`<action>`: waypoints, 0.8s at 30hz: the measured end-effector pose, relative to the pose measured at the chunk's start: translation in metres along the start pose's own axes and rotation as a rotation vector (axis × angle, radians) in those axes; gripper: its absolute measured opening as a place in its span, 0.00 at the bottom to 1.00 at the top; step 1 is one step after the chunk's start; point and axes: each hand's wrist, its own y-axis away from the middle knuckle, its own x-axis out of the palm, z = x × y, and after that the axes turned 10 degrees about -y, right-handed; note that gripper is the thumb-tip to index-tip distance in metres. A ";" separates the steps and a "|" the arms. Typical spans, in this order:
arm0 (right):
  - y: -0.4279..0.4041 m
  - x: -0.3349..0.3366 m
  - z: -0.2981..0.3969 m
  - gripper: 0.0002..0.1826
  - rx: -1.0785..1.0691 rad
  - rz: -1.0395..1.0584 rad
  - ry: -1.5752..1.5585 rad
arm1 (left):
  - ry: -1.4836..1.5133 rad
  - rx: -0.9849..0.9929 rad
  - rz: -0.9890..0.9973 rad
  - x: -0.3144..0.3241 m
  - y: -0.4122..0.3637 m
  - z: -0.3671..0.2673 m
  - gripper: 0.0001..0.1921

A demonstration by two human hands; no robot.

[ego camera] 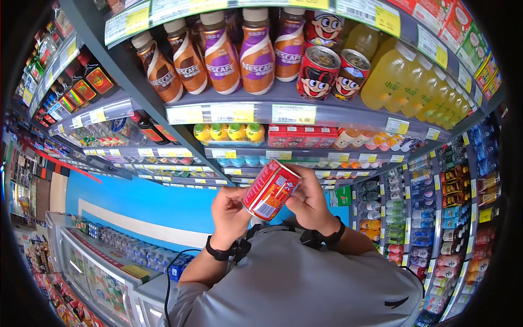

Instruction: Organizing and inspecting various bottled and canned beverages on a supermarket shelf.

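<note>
A red drink can is held tilted in front of my chest, its printed side with a barcode facing up at me. My left hand grips the can's lower left end between thumb and fingers. Around its right side closes my right hand, the thumb lying on the printed face. Beyond the hands, on the shelf, stand two red cartoon-face cans side by side, with another can behind. Nescafé coffee bottles line up to their left, and yellow drink bottles to their right.
Price labels run along the shelf edge. Lower shelves carry yellow-capped bottles and red cartons. A glass-lidded freezer stands at lower left, with packs of bottled water on it. Drink shelves rise at the right. The floor is blue.
</note>
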 end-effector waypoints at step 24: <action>0.096 -0.185 0.084 0.37 0.188 -0.171 -0.229 | -0.573 0.413 0.088 0.208 0.019 -0.004 0.14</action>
